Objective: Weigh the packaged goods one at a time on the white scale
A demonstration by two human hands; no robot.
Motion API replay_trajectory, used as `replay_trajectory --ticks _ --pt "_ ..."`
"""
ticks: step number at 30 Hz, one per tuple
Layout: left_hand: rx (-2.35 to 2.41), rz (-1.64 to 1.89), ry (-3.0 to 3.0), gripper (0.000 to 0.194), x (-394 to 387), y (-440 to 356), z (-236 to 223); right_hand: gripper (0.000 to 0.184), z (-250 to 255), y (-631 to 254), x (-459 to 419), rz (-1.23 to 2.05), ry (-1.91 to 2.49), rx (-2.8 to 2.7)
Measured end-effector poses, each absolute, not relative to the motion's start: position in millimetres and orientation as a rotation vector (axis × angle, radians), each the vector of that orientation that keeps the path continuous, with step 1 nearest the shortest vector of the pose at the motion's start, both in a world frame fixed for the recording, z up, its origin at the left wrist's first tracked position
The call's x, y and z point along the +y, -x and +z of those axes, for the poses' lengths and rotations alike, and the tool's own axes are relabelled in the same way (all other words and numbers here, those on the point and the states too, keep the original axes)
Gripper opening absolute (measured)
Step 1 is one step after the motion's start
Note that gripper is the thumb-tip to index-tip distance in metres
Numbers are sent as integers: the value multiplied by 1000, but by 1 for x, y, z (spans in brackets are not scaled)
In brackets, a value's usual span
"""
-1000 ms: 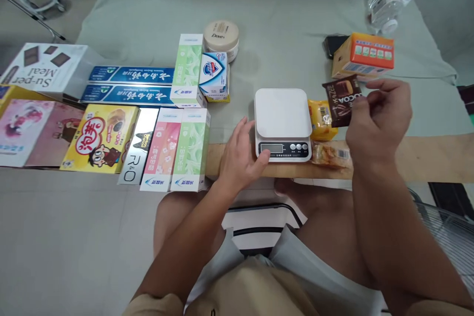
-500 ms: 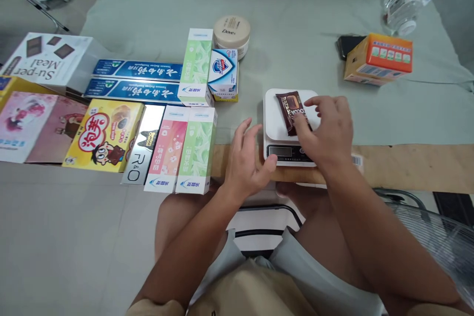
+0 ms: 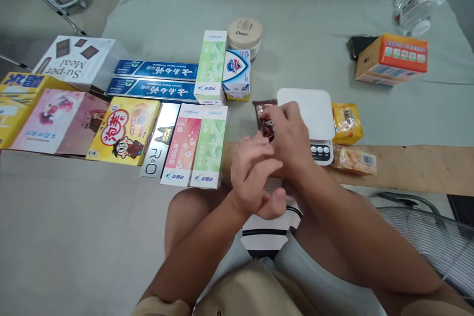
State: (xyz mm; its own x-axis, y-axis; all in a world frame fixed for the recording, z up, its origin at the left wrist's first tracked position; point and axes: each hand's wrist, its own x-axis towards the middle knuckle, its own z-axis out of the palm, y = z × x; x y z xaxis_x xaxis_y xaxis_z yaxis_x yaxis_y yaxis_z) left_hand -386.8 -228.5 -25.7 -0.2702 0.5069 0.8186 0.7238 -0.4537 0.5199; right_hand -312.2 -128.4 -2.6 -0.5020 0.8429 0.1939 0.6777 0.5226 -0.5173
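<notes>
A brown cocoa snack packet [image 3: 264, 113] is just left of the white kitchen scale [image 3: 309, 108]. My right hand [image 3: 291, 136] is closed on the packet's right side, and its fingers hide part of the wrapper. In front of it, my left hand [image 3: 255, 173] holds nothing, its fingers apart and a little blurred. The scale's plate is bare, while my right hand covers much of its display. Right of the scale lie a yellow snack packet [image 3: 347, 122] and a clear-wrapped snack packet [image 3: 354, 159].
To the left stand several boxes, among them green toothpaste boxes [image 3: 209, 145], a yellow snack box [image 3: 124, 131] and a white Su-per Meal box [image 3: 79, 61]. A Dove jar [image 3: 244, 34] sits behind. An orange box [image 3: 392, 59], a phone [image 3: 361, 47] and a plastic bottle [image 3: 414, 5] are at right.
My right hand has moved left, taking the cocoa packet off the scale. Two snack packets at the scale's right now show, formerly mostly hidden by that hand. The view has shifted slightly.
</notes>
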Motion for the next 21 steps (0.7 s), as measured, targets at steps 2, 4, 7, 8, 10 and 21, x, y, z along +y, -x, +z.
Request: replay_trajectory --ticks 2,4,7,8,10,21 --pt "-1501 -1813 1700 25 -235 386 -24 18 -7 328 -138 556 1230 -2410" --pt "-1520 -1809 1641 27 -240 386 -24 13 -10 341 -142 535 1237 -2448" --pt "-1537 -1796 1619 29 -246 390 -26 11 -10 356 -142 507 1261 -2469" --pt "-1541 -1793 1616 29 -247 391 -26 13 -10 358 -141 518 1273 -2480" --pt "-1561 -1793 1616 29 -248 395 -26 17 -9 361 -141 569 1294 -2519" --pt "-1601 -1855 1727 24 -251 392 -22 33 -21 358 -139 675 1254 -2612"
